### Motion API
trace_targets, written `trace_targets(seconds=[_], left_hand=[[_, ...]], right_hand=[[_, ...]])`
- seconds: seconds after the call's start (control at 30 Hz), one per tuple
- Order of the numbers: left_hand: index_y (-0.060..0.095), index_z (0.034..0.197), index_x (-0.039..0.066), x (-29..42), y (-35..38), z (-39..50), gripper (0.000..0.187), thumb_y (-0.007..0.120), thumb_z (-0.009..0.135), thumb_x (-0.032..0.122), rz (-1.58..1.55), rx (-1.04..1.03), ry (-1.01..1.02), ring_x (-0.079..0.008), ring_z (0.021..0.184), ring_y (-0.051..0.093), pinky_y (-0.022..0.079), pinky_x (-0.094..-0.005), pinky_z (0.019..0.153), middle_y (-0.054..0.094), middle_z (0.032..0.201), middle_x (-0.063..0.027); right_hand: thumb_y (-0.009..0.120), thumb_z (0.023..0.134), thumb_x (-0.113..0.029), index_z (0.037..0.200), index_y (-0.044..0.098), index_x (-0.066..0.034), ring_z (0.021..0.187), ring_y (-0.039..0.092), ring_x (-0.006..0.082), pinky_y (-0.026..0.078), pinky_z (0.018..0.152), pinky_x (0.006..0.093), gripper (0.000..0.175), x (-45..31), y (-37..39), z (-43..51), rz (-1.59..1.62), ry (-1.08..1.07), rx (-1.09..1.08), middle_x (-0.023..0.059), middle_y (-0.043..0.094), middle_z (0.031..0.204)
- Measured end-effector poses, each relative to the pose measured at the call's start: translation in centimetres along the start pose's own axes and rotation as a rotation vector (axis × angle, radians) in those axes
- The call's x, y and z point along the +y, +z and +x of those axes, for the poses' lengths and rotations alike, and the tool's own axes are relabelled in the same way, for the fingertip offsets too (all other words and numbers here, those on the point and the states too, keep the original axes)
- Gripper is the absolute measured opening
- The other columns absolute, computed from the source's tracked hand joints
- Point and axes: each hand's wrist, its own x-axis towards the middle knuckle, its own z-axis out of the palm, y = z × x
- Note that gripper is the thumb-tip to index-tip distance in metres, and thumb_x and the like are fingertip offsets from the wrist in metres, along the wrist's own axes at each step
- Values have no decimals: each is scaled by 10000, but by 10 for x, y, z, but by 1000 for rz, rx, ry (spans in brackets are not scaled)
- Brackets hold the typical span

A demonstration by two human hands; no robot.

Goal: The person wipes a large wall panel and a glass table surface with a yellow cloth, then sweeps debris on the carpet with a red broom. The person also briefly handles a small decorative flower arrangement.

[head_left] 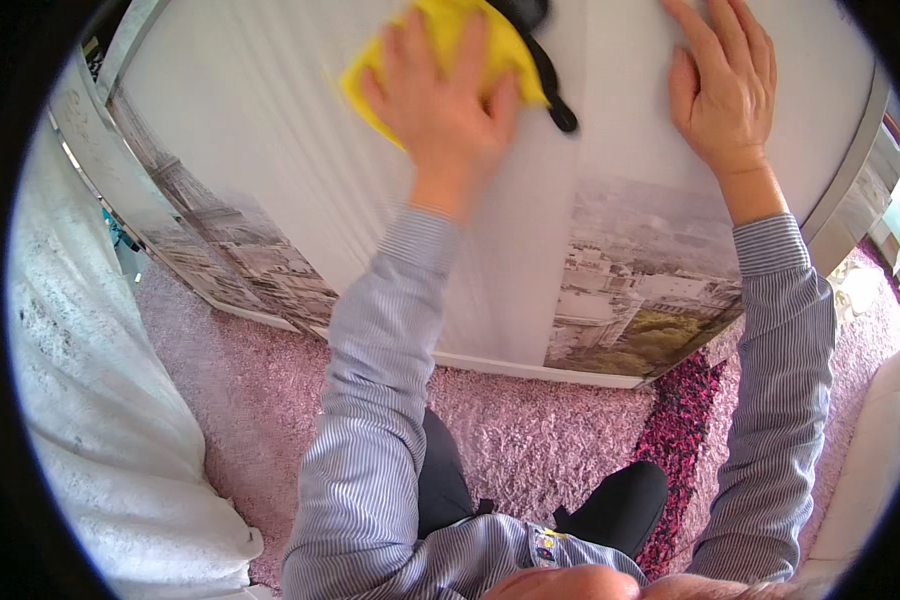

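Note:
Blurred by motion, my left hand lies spread flat over a yellow cloth, pressing it against a glossy pale panel with printed city pictures. Beside the cloth a black strap with a looped end hangs from a dark object at the upper edge, whose kind I cannot tell. My right hand rests on the panel to the right, fingers apart and pointing up, holding nothing. A printed cityscape shows on the panel below it.
White fabric drapes down the left side. A pink shaggy rug with a dark magenta stripe lies below the panel. At the right stands a pale padded piece of furniture. Mirrored frame edges border the panel.

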Motion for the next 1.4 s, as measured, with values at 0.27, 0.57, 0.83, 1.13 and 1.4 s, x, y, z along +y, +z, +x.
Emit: trace_targets(seconds=[0.27, 0.57, 0.83, 1.13, 1.4], left_hand=[[585, 1290, 362, 31, -22, -66, 543, 654, 768, 493, -262, -427, 663, -289, 1377, 360, 202, -656, 1024, 435, 1473, -33], [580, 1286, 105, -38, -12, 101, 466, 607, 839, 230, 24, 147, 140, -389, 1235, 444, 292, -550, 1001, 518, 1312, -219], [603, 1258, 373, -9, -26, -46, 583, 712, 695, 476, -219, -390, 602, -332, 1282, 447, 241, -661, 998, 502, 1396, -71], [617, 1257, 167, -137, -13, 54, 481, 620, 818, 361, 88, 67, 234, -367, 1236, 462, 248, -575, 1039, 523, 1341, -176], [556, 1326, 251, -61, -24, -49, 607, 651, 742, 386, 21, -152, -89, -461, 1336, 316, 188, -689, 1016, 357, 1471, -242]], right_hand=[[540, 781, -9, 1119, 656, -42, 1206, 487, 461, 400, 1014, 521, 359, -7, -5, 9, 14, 20, -19, 248, 540, 1299], [515, 899, -132, 1308, 587, -220, 1359, 402, 265, 307, 1129, 389, 424, 4, 11, -6, -77, 12, -26, 44, 475, 1450], [522, 913, -169, 1292, 603, -234, 1360, 404, 256, 315, 1124, 396, 393, 7, 11, -9, -98, 31, -84, 23, 478, 1450], [524, 886, -134, 1266, 619, -247, 1355, 410, 254, 318, 1126, 387, 408, -1, 17, -8, -112, 49, -53, 17, 496, 1434], [506, 906, -164, 1264, 619, -251, 1355, 415, 240, 310, 1136, 371, 385, 11, 13, -8, -152, -4, -52, 15, 497, 1435]])
